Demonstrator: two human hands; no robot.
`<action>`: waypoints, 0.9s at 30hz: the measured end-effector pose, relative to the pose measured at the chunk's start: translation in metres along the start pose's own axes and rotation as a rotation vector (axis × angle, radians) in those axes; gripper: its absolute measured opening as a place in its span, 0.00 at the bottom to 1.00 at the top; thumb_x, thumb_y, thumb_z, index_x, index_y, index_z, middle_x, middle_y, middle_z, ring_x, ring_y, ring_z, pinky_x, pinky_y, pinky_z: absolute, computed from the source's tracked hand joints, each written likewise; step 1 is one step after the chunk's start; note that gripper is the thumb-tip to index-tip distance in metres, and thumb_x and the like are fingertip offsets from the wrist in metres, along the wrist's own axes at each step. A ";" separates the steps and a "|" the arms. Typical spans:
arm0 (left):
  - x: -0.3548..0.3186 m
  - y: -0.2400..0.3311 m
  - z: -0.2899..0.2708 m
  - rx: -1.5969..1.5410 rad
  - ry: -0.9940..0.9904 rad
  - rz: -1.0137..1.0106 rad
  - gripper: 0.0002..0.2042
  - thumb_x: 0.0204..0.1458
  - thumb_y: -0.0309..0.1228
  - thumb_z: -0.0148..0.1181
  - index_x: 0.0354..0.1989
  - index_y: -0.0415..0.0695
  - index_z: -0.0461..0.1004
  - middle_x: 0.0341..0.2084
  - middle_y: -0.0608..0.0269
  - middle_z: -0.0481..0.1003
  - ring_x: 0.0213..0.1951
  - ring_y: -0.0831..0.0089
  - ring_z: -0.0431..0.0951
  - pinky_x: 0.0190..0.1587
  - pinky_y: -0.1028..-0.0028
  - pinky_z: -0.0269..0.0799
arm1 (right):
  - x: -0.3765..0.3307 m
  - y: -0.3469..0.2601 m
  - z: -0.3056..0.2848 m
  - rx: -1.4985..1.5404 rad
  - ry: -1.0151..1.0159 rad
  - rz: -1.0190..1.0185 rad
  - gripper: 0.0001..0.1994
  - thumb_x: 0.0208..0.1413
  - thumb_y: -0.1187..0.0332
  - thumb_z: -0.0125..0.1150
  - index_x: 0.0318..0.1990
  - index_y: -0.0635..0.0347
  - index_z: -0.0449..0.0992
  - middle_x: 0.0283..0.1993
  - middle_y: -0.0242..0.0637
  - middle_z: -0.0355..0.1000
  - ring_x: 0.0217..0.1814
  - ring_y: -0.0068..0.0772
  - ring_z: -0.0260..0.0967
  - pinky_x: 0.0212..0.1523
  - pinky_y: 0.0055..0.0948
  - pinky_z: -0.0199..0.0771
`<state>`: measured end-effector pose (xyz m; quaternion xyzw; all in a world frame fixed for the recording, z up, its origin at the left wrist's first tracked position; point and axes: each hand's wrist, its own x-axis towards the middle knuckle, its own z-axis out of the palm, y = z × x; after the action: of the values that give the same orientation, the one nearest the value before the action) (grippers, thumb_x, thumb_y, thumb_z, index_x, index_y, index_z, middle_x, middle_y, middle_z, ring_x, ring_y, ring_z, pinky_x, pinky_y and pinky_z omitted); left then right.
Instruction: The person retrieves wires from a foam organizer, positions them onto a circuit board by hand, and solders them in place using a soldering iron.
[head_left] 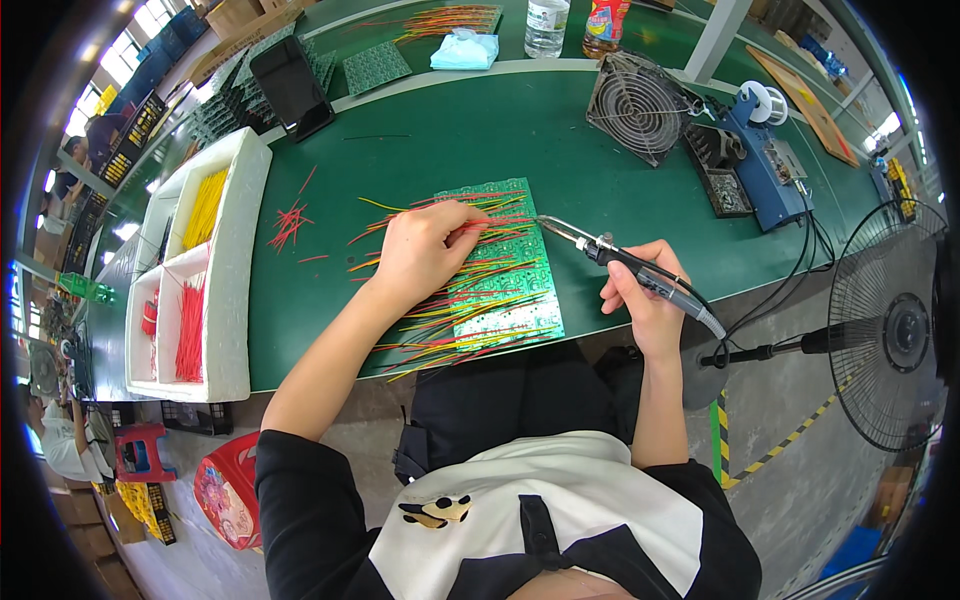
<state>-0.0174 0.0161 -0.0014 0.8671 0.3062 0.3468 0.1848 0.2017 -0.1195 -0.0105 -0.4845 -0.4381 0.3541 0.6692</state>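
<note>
A green circuit board panel (545, 300) lies on the bench in front of me, with rows of red and yellow wires (430, 345) sticking out to its left. Over the upper part of the panel, my left hand (425, 245) is closed in a pinch on a red wire (497, 222). My right hand (648, 300) grips a soldering iron (597, 250) from the right. The iron's metal tip is at the panel's upper right, close to the red wire's end; whether they touch is too small to tell.
A white foam tray (228, 300) with red and yellow wires stands left. Loose red wires (290, 225) lie beside it. A phone (290, 88), stacked boards and bottles are behind. A square fan (640, 105) and blue soldering unit (765, 165) stand right, cables trailing off the edge.
</note>
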 end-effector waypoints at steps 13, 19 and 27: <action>-0.001 -0.002 0.000 0.042 0.016 0.033 0.04 0.45 0.23 0.59 0.30 0.42 0.77 0.15 0.65 0.68 0.14 0.77 0.65 0.19 0.77 0.62 | 0.001 0.001 -0.003 0.013 0.129 -0.060 0.08 0.52 0.72 0.59 0.34 0.66 0.66 0.21 0.39 0.70 0.17 0.22 0.67 0.17 0.17 0.67; 0.001 0.001 -0.003 0.105 0.012 0.080 0.02 0.45 0.26 0.59 0.28 0.44 0.76 0.17 0.65 0.70 0.16 0.73 0.69 0.20 0.74 0.65 | 0.003 0.000 -0.002 0.021 0.365 -0.115 0.10 0.53 0.70 0.59 0.35 0.66 0.66 0.20 0.39 0.69 0.16 0.23 0.65 0.18 0.17 0.67; 0.008 -0.005 -0.021 0.289 0.158 0.253 0.02 0.50 0.24 0.53 0.30 0.40 0.72 0.19 0.61 0.69 0.19 0.63 0.70 0.21 0.69 0.64 | 0.011 -0.005 -0.013 -0.037 0.479 -0.162 0.10 0.53 0.70 0.59 0.34 0.66 0.66 0.20 0.38 0.69 0.15 0.22 0.64 0.18 0.18 0.67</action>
<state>-0.0297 0.0267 0.0143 0.8862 0.2549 0.3868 -0.0112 0.2178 -0.1151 -0.0049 -0.5299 -0.3107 0.1663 0.7714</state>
